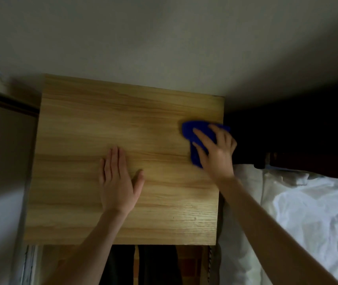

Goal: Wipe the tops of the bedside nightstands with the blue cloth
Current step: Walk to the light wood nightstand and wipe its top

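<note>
- Blue cloth [192,138] at 3 o'clock edge of nightstand surface [102,120], bunched under right hand [215,151], fingers spread, pressing.
- Left hand [118,182] flat, empty.
- Looks soft, light, limp; best pinned by palm.

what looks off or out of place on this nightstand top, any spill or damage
Nothing stands out. The wooden nightstand top shows no spill or visible damage and carries only the two hands. The right hand presses the blue cloth near the right edge, and the left hand lies flat, palm down. The white bedding beside it is rumpled.
</note>
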